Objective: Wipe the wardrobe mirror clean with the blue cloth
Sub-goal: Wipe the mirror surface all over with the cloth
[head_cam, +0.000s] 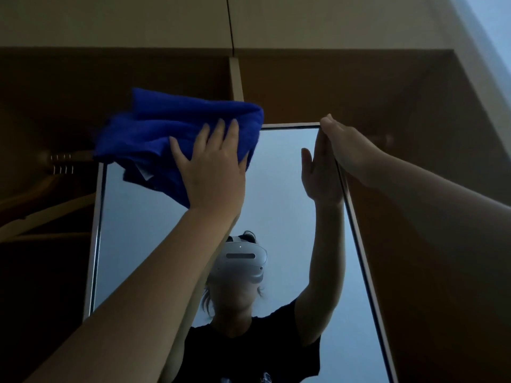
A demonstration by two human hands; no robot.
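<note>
The wardrobe mirror (279, 189) is a tall framed panel seen from below, its top edge near mid-frame. A bunched blue cloth (166, 134) covers the mirror's upper left corner. My left hand (213, 170) presses flat on the cloth, fingers spread, holding it against the glass. My right hand (348, 147) grips the mirror's top right corner and right edge. The glass reflects a person in a dark shirt with a white headset, plus the raised arm.
Dark brown wardrobe panels surround the mirror. A hanging rail with wooden hangers (58, 161) sits left of the mirror, behind the cloth. Pale cupboard doors (166, 20) run overhead, and a light wall strip (492, 37) shows at the top right.
</note>
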